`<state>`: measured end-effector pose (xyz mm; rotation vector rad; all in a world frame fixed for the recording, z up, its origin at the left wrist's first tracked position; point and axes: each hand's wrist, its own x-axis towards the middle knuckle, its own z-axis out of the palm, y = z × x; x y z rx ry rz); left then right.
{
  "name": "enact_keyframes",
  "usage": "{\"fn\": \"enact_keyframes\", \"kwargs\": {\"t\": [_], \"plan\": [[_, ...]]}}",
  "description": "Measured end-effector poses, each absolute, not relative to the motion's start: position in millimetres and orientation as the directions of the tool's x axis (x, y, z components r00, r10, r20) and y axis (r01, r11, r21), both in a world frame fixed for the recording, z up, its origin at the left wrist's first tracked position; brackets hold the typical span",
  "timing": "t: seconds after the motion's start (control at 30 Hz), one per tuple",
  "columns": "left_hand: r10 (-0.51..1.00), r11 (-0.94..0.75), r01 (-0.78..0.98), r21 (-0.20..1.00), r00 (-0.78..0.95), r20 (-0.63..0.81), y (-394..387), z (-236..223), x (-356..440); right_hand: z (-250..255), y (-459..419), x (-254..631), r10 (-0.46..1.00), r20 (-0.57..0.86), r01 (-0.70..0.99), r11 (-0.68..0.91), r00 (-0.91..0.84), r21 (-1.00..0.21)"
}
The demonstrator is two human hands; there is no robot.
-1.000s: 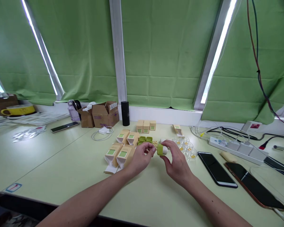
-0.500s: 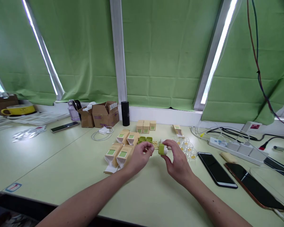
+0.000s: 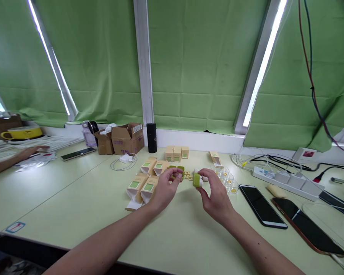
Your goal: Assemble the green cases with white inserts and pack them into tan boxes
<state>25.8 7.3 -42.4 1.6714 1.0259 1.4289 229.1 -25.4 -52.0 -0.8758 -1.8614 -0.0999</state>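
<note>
My right hand is closed on a small block, olive green on its left part and white on its right, pinched between thumb and fingers above the table. To its left, my left hand hovers with curled fingers, thumb and fingertips a little apart, nothing clear between them. Just behind its fingers are square green pieces, partly hidden. Small yellow pieces lie between the hands. Open kraft cartons with green labels lie left of my left hand. Clear cups with gold centres stand right of my right hand.
Closed small boxes stand behind, near a black cylinder and a cardboard box. Phones and a power strip with cables lie at right. Another person's hand is over plastic bags at far left.
My left hand has moved left, from beside the block towards the green pieces, and its fingers have loosened. The block has shifted slightly right. Another person's arm has come in at far left.
</note>
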Motion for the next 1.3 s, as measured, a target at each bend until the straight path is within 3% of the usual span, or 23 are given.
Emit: {"fn": "enact_keyframes", "kwargs": {"t": [0.17,0.37,0.53,0.73,1.07,1.3], "plan": [[0.832,-0.55,0.242,0.799,0.074,0.55,0.2,-40.9,23.8,-49.6,-26.7,229.5,0.521,0.827,0.61,0.731,-0.21,-0.305],[0.653,-0.754,0.321,0.573,0.277,0.705,-12.5,-34.4,26.7,-49.4,-29.3,230.0,0.509,0.818,0.602,0.751,-0.268,-0.27],[0.565,-0.823,0.301,0.481,0.35,0.747,-8.2,-40.3,29.2,-50.8,-28.2,229.7,0.434,0.84,0.601,0.781,-0.325,-0.172],[0.528,-0.846,0.29,0.448,0.336,0.78,-4.1,-41.3,28.1,-50.2,-26.7,231.0,0.352,0.884,0.574,0.809,-0.308,-0.122],[0.506,-0.858,0.29,0.425,0.331,0.796,-3.3,-42.4,26.6,-45.1,-28.8,230.1,0.315,0.868,0.624,0.781,-0.384,-0.007],[0.505,-0.857,0.294,0.423,0.316,0.803,-5.3,-40.0,28.2,-50.1,-26.5,231.4,0.319,0.862,0.636,0.771,-0.394,0.006]]}}
